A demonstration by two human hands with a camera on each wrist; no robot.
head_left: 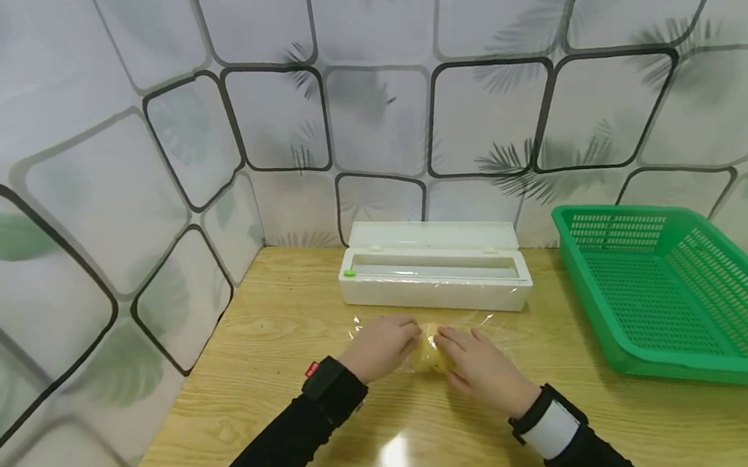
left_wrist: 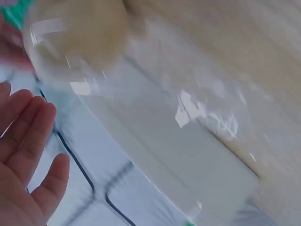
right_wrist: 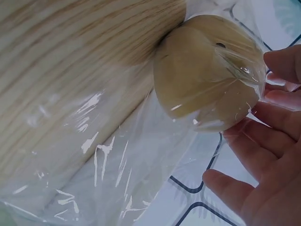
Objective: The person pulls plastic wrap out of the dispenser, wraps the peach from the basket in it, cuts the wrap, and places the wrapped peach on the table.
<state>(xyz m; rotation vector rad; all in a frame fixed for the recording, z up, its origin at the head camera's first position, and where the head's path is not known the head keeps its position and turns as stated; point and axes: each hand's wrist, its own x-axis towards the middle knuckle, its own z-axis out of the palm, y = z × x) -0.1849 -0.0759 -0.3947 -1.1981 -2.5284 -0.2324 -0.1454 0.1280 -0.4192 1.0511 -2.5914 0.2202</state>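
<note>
A round, pale yellow piece of produce (head_left: 431,352), its exact kind unclear, rests on the table under clear cling film (right_wrist: 108,155). A small dark spot marks it in the right wrist view. My left hand (head_left: 379,347) is at its left side; in the left wrist view the fingers (left_wrist: 30,132) look extended, with the thumb not visible. From the right, my right hand (head_left: 483,368) touches the film-covered produce with slightly bent fingers (right_wrist: 256,146). Behind both hands stands a white cling film dispenser (head_left: 434,287), lid up, a roll inside and a green slider at its left.
A green plastic basket (head_left: 592,319) sits on the right side of the wooden table (head_left: 274,307). Patterned cloth walls (head_left: 374,109) rise behind the table and along its left edge. The film spreads toward the dispenser's front.
</note>
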